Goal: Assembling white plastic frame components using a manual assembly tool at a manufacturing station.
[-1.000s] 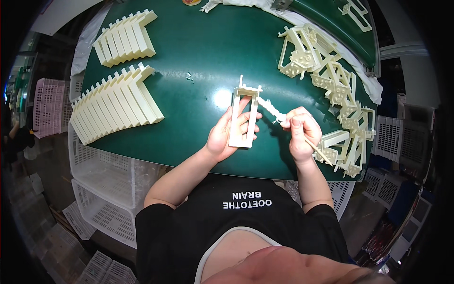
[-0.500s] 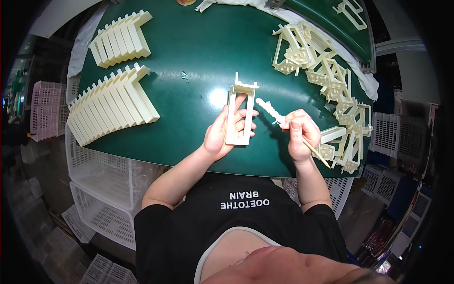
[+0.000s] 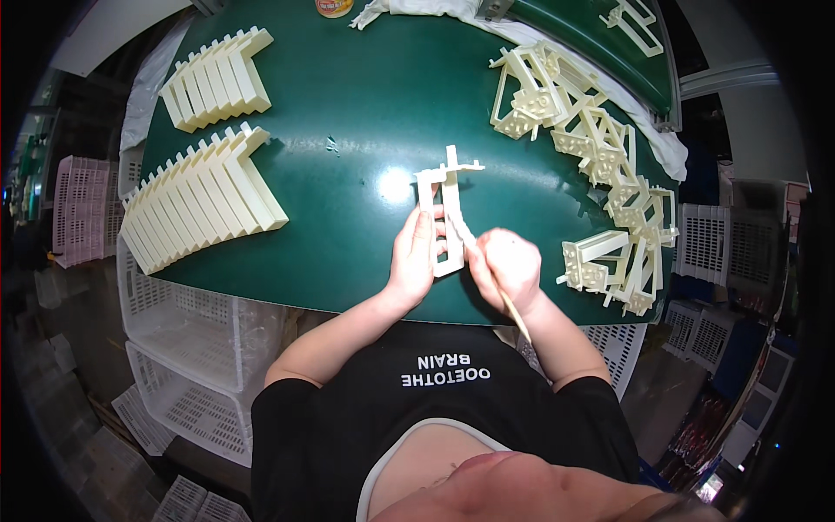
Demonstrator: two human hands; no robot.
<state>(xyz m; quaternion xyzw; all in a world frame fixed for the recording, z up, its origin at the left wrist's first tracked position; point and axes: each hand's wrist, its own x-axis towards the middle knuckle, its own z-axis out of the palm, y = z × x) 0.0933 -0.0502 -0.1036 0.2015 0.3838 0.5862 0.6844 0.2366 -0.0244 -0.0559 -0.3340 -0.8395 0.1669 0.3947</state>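
Note:
In my left hand [image 3: 410, 261] I hold a cream plastic frame [image 3: 450, 196], a long open rectangle with short prongs at its far end. My fingers pass behind it and show through the opening. My right hand [image 3: 506, 265] is closed around a thin wooden stick [image 3: 511, 315] whose pointed end sticks out toward my body. The stick's other end carries a white, wrapped-looking tip [image 3: 461, 228], which lies against the right side of the frame. Whether the tip reaches inside the opening I cannot tell.
Two neat rows of cream frames stand at the left, a near row [image 3: 204, 200] and a far row [image 3: 217, 83]. A loose heap of similar frames [image 3: 609, 161] runs down the right side of the green table [image 3: 348, 235]. White plastic baskets [image 3: 183, 322] stand below the left edge.
My right hand has moved left, bringing the stick's white tip onto the frame. The frame has turned in my left hand and now shows more of its side.

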